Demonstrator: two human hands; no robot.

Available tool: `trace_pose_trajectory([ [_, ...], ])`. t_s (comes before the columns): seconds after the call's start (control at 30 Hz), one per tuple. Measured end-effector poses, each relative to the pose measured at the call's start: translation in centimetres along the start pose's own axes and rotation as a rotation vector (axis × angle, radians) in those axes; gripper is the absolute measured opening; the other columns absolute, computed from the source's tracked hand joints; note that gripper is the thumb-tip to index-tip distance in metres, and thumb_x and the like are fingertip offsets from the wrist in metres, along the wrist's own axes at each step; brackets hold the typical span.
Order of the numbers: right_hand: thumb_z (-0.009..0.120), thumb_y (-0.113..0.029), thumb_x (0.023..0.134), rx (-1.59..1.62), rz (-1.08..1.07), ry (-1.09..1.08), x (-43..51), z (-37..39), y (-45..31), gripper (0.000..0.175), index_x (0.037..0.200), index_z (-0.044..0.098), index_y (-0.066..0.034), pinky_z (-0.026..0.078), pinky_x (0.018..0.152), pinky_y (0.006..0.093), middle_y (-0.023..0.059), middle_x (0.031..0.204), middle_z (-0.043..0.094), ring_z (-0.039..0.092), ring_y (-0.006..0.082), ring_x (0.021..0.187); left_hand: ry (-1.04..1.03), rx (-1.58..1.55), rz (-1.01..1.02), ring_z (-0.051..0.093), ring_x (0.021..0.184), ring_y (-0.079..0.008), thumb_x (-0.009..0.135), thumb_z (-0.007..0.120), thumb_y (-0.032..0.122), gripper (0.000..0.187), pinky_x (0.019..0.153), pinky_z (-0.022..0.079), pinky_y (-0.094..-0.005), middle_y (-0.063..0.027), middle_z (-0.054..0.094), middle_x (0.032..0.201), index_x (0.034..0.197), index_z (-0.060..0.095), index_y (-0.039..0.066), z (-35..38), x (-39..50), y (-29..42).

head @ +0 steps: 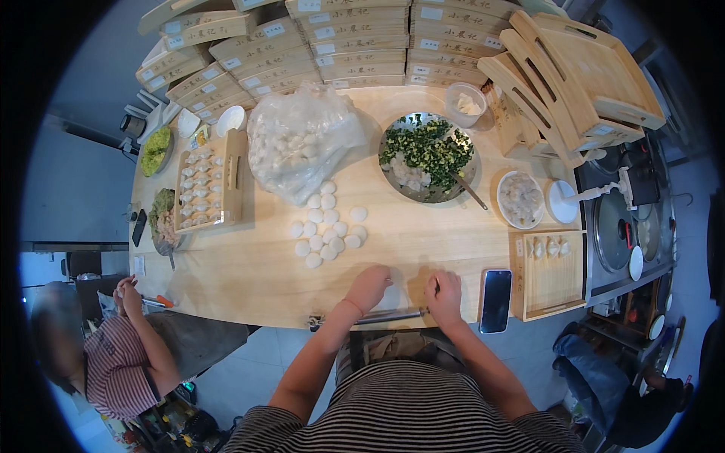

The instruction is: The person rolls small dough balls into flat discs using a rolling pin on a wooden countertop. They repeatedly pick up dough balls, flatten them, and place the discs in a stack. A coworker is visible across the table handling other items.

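Observation:
My left hand (369,290) hovers over the table's front edge with its fingers curled; whether anything lies inside them cannot be made out. A short way to the right, my right hand (444,295) is curled too, and its grip is hidden. Along the edge beneath my hands runs a metal rod (391,316), its right end beside my right hand. Ahead of my left hand lie several flat white dough rounds (331,216). A steel bowl (433,197) farther off holds chopped greens (433,141), pale shrimp-like pieces (409,174) and a spoon (471,191).
Right of me are a smartphone (495,301), a wooden tray (546,294) with dumplings (549,247), and a bowl of shrimp (518,198). A plastic bag (300,136) of dough pieces and a dumpling tray (232,181) stand left. Wooden boxes (362,51) line the back. A co-worker (122,351) sits left.

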State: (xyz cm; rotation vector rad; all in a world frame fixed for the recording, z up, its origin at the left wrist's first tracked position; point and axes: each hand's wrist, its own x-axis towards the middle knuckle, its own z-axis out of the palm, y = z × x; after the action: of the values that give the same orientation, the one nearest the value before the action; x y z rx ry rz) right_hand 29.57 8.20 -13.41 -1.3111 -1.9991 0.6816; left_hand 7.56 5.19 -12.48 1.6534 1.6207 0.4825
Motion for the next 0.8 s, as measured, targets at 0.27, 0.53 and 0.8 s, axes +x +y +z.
trace_pose_trajectory([
  [0.27, 0.058, -0.006, 0.086, -0.016, -0.019, 0.057, 0.5, 0.2, -0.4, 0.006, 0.082, 0.054, -0.0066, 0.040, 0.077, 0.0449, 0.0111, 0.076, 0.057, 0.054, 0.0331, 0.077, 0.082, -0.058, -0.194, 0.064, 0.079, -0.0411, 0.085, 0.069, 0.011, 0.012, 0.071, 0.050, -0.0498, -0.0191, 0.066, 0.080, 0.084, 0.061, 0.002, 2.3, -3.0, 0.4],
  [0.53, 0.060, -0.006, 0.085, 0.003, -0.031, 0.000, 4.9, 1.0, -1.5, 0.004, 0.085, 0.055, -0.0060, 0.040, 0.077, 0.0463, 0.0119, 0.077, 0.057, 0.054, 0.0343, 0.078, -0.004, 0.078, -0.017, 0.062, 0.087, -0.0407, 0.086, 0.065, 0.008, 0.008, 0.077, 0.049, -0.0482, -0.0197, 0.064, 0.087, 0.086, 0.060, 0.002, 1.3, -1.8, 0.0],
  [0.8, 0.062, -0.008, 0.082, 0.003, 0.030, -0.033, -2.8, -1.7, -0.2, 0.005, 0.084, 0.057, -0.0065, 0.040, 0.079, 0.0442, 0.0099, 0.080, 0.059, 0.055, 0.0326, 0.079, 0.193, -0.030, 0.063, 0.058, 0.091, -0.0401, 0.087, 0.059, 0.005, 0.004, 0.080, 0.048, -0.0473, -0.0201, 0.059, 0.091, 0.089, 0.057, 0.002, 1.2, 3.2, 0.8],
])
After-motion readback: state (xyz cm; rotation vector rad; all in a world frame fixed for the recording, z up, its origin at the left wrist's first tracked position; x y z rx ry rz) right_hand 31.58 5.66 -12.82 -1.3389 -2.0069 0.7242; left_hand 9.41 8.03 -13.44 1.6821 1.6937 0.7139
